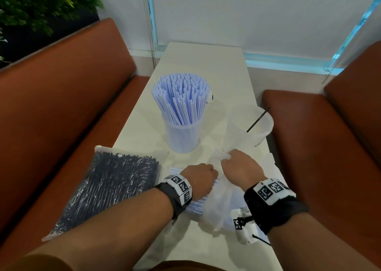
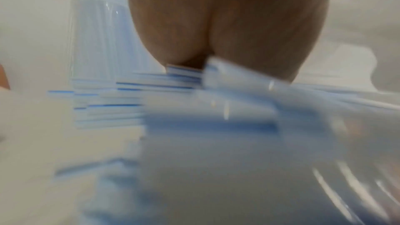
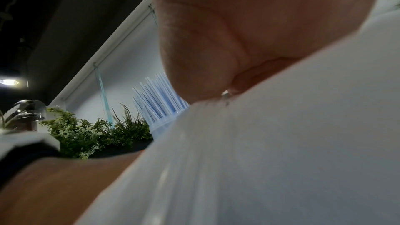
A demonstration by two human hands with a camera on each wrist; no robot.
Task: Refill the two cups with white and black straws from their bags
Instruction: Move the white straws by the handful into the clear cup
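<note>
2 benches [image 1: 61, 109] beside table [image 1: 206, 64]

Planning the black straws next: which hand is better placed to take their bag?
Likely left. The left hand lies right beside the bag of black straws; the right hand is farther off, gripping the clear bag.

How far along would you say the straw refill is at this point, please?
Done: the left cup is packed with white straws. In hand: the left hand grips a few leftover white straws at the clear bag, whose upper edge the right hand pinches. Left: the right cup holds one black straw, and the black straw bag lies full, apparently unopened.
</note>
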